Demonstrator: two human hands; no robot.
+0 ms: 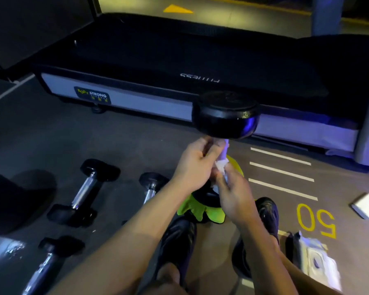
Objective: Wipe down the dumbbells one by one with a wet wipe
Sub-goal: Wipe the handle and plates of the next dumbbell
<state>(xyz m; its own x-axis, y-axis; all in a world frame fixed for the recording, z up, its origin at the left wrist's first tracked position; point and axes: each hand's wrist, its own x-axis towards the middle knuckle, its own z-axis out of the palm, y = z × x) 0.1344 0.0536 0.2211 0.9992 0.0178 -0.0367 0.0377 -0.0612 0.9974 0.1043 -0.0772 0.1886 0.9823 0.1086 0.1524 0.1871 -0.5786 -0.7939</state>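
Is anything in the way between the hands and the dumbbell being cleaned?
Only the wet wipe. The upright dumbbell has the left hand gripping its handle directly, while the right hand presses the wipe against the handle. Nothing else visible stands between them.

A black dumbbell (pixel 225 114) stands upright on a green cloth (pixel 200 209), just in front of the treadmill (pixel 158 67). The left hand (pixel 195 165) grips its handle just under the top head; the right hand (pixel 232 194) pinches a white wet wipe (pixel 222 165) against the handle lower down. Three more dumbbells (pixel 83 190) lie left of the cloth, a wipe packet (pixel 315 260) to its right.
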